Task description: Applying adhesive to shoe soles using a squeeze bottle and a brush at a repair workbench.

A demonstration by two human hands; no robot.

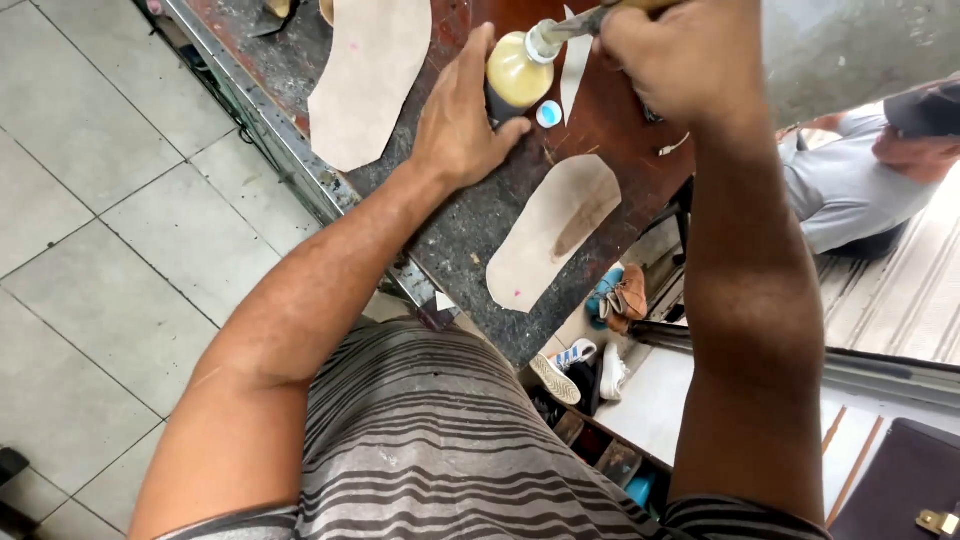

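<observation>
The left hand (462, 125) is gripping a small bottle of yellowish glue (516, 78) against the workbench (450, 235), thumb on the near side and fingers wrapping round its dark lower part. The right hand (672, 62) is closing tightly on a tool handle whose narrow metal end (572, 26) is entering the bottle's white neck. The bottle is leaning, long axis running from its base by the left palm up towards the far right, mouth pointing that way. Its blue cap (548, 114) is lying off, just beside it on the bench.

Judging by this, glue is only now being drawn. The insole-shaped leather piece (553, 232) near the bench's near edge is carrying a single darker streak along its middle, the rest looking bare, so most coating seems left. Its long axis is running diagonally, the narrower end pointing at the near edge. A larger cut leather piece (370, 75) by the left edge is showing no streak.
</observation>
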